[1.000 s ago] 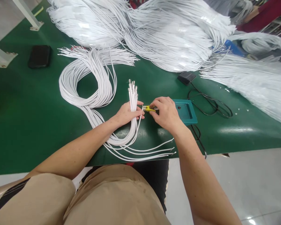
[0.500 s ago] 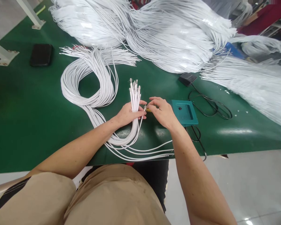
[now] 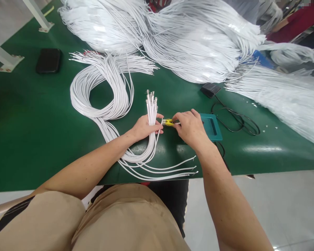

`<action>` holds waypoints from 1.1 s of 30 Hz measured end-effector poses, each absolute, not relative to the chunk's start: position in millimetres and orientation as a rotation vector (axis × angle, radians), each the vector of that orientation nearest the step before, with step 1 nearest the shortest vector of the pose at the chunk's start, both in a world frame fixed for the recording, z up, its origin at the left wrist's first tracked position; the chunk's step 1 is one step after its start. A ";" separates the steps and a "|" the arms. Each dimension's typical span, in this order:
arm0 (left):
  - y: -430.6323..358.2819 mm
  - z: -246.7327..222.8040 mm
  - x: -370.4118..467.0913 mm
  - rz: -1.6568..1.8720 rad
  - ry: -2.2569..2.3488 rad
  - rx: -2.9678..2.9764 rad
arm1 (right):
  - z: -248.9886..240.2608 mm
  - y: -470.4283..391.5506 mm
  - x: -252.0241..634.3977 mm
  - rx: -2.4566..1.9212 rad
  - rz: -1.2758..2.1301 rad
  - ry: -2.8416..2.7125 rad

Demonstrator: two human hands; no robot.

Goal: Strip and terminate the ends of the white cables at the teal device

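Observation:
My left hand (image 3: 146,127) is closed round a bundle of white wires (image 3: 152,113) whose stripped, metallic ends point away from me. One single wire (image 3: 159,134) stands apart from the bundle at its right, with its end by my left fingertips. Between thumb and fingers, my right hand (image 3: 190,126) holds yellow snips (image 3: 168,122). Their metal tip points left and meets the end of that single wire; whether the blades are closed on it is too small to tell. From the bundle, the wires curve down and back into a large coil (image 3: 78,94) on the left.
Large heaps of white wires (image 3: 191,42) lie across the back of the green table (image 3: 28,139). A teal tray (image 3: 218,129) sits beyond my right hand, near a black adapter (image 3: 210,89) with its cable. A black case (image 3: 49,61) lies far left. Someone's red sleeve (image 3: 294,26) shows at upper right.
My right hand has shifted right, and more of the yellow snips now shows between it and the wire end. My left hand keeps its hold on the bundle.

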State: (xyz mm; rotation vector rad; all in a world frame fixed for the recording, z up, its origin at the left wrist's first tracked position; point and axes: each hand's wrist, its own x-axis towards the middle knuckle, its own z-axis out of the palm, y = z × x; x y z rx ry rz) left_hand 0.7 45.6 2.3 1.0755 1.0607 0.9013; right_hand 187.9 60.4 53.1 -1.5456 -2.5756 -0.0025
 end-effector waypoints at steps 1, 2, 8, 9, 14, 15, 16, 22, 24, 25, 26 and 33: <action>46.1 1.4 0.7 0.896 1.071 1.080 | 53.0 62.7 189.9 -1.557 0.024 -2.600; 46.5 0.9 0.8 0.890 1.082 1.086 | 52.4 64.9 191.5 -1.553 0.053 -2.614; 47.4 3.4 2.6 0.852 1.185 1.114 | 43.2 72.4 195.7 -1.446 0.078 -2.579; 47.2 4.2 3.0 0.845 1.204 1.122 | 42.1 72.9 195.5 -1.437 0.069 -2.566; 46.6 4.0 3.7 0.831 1.251 1.166 | 43.8 71.5 193.1 -1.478 0.059 -2.531; 46.7 2.7 3.5 0.831 1.247 1.166 | 45.3 69.6 193.5 -1.479 0.050 -2.533; 46.8 1.3 3.1 0.832 1.240 1.163 | 46.6 67.1 194.7 -1.484 0.026 -2.523; 47.3 -0.1 0.9 0.830 1.174 1.120 | 39.2 50.4 213.2 -1.822 -0.289 -2.109; 46.5 2.8 -0.1 0.827 1.173 1.092 | 32.2 49.4 218.2 -1.864 -0.291 -2.061; 45.7 4.2 -0.9 0.827 1.175 1.081 | 29.7 49.7 219.3 -1.859 -0.281 -2.058; 44.7 5.2 -1.8 0.832 1.173 1.077 | 28.3 49.8 219.2 -1.847 -0.276 -2.056; 35.8 5.2 -7.6 1.012 0.987 1.077 | 48.0 15.4 180.3 -1.370 0.026 -2.168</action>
